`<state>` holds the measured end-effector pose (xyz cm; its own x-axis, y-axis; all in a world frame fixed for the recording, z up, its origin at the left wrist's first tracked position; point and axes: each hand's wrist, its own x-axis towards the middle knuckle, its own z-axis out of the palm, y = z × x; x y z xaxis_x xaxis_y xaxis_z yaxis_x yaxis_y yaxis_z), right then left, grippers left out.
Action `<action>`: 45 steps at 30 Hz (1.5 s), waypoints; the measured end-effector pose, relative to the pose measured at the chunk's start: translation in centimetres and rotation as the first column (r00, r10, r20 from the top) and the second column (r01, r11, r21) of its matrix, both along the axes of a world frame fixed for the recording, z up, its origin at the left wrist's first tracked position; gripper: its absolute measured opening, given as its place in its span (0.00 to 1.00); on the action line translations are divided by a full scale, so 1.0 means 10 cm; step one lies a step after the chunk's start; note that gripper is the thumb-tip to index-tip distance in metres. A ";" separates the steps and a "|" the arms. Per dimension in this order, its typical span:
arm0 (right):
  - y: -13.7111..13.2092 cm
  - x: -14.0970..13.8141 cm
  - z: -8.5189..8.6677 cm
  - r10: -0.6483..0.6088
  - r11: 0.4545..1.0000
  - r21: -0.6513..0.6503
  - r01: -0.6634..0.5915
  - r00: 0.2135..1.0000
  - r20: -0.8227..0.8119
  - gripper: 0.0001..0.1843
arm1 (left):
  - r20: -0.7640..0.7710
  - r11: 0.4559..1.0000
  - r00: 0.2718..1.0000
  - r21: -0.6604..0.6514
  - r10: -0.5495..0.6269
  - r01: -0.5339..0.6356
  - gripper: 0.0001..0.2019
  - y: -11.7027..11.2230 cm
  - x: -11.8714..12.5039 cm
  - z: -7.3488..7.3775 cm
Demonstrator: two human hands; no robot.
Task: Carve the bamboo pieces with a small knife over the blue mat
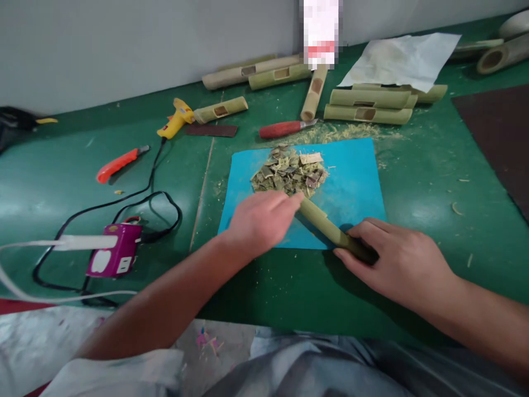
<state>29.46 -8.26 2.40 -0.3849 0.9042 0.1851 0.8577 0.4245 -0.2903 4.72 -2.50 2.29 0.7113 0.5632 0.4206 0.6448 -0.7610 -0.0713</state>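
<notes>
A green bamboo tube slants over a blue sheet, its far upper end at my left hand. My right hand is wrapped round the tube's near end, thumb below and fingers above. My left hand is closed, with its fingertips at the far end of the tube; its palm side is hidden. Just beyond it, a heap of bamboo chips and shavings lies on the sheet. A red-handled knife rests behind the sheet.
Several notched bamboo tubes lie along the back, some under white paper. To the left are a yellow glue gun, an orange utility knife and a purple power adapter with looping cords. A dark mat lies at right.
</notes>
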 end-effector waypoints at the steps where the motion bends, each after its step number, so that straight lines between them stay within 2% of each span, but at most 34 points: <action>1: 0.00 0.00 0.00 -0.006 1.000 -0.002 0.006 1.000 0.000 0.13 | -0.004 1.000 1.000 -0.002 0.019 -0.019 0.13 0.00 -0.01 0.00; 6: -0.03 0.00 -0.02 0.000 1.000 0.014 -0.001 1.000 0.014 0.15 | 0.027 0.995 0.996 -0.047 -0.085 0.086 0.14 -0.04 -0.04 -0.03; 10: -0.02 0.00 -0.03 -0.009 1.000 0.017 0.008 1.000 0.020 0.15 | 0.027 1.000 0.999 0.019 -0.024 0.024 0.14 -0.08 -0.01 -0.05; 13: -0.01 -0.01 -0.02 0.010 0.999 0.033 -0.011 1.000 0.027 0.16 | 0.009 0.989 0.989 0.015 -0.145 0.145 0.15 -0.10 0.02 -0.05; 14: -0.01 -0.01 -0.02 0.008 0.999 0.035 -0.009 1.000 0.024 0.16 | -0.003 0.988 0.989 0.020 -0.150 0.150 0.15 -0.10 0.02 -0.04; 18: -0.01 -0.01 -0.01 -0.008 0.999 0.034 0.007 1.000 0.014 0.14 | -0.033 0.997 0.999 0.076 -0.015 0.017 0.14 -0.06 -0.02 -0.04; 21: -0.01 -0.01 -0.01 0.000 0.999 0.035 0.000 1.000 0.014 0.14 | -0.020 0.993 0.997 0.085 -0.077 0.079 0.15 -0.07 -0.02 -0.05; 25: -0.02 -0.01 -0.02 0.004 1.000 0.018 -0.004 1.000 0.013 0.14 | -0.018 0.993 0.999 0.111 -0.036 0.037 0.15 -0.12 0.04 -0.06; 28: -0.02 -0.01 -0.02 0.015 1.000 0.015 -0.016 0.999 0.028 0.14 | -0.026 0.988 0.990 0.068 -0.141 0.142 0.15 -0.13 0.06 -0.06; 32: -0.02 -0.02 -0.01 0.002 1.000 0.027 -0.003 0.999 0.038 0.13 | -0.019 0.997 1.000 0.081 0.000 0.001 0.15 -0.09 0.01 -0.06; 35: -0.02 -0.02 0.00 0.025 0.999 0.042 -0.027 0.998 0.049 0.15 | -0.023 0.994 0.996 0.060 -0.091 0.092 0.17 -0.08 -0.01 -0.07; 36: -0.02 -0.02 0.00 0.022 0.999 0.045 -0.024 0.999 0.048 0.15 | -0.020 0.994 0.995 0.055 -0.096 0.097 0.17 -0.08 -0.01 -0.07; 39: -0.02 -0.03 0.00 0.008 0.999 0.039 -0.009 0.999 0.039 0.14 | -0.021 1.000 1.000 0.029 -0.009 0.010 0.17 -0.08 -0.01 -0.07; 43: -0.03 -0.03 -0.01 0.023 0.999 0.041 -0.025 0.999 0.042 0.15 | -0.045 0.993 0.992 -0.008 -0.122 0.122 0.17 -0.10 0.01 -0.06; 45: -0.04 -0.03 -0.01 0.016 0.999 0.035 -0.017 0.999 0.035 0.14 | -0.038 0.997 0.997 0.030 -0.068 0.069 0.16 -0.12 0.02 -0.05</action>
<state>29.16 -8.61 2.26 -0.4063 0.8909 0.2030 0.8599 0.4479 -0.2449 4.94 -3.72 1.76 0.7630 0.5000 0.4096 0.5879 -0.8002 -0.1182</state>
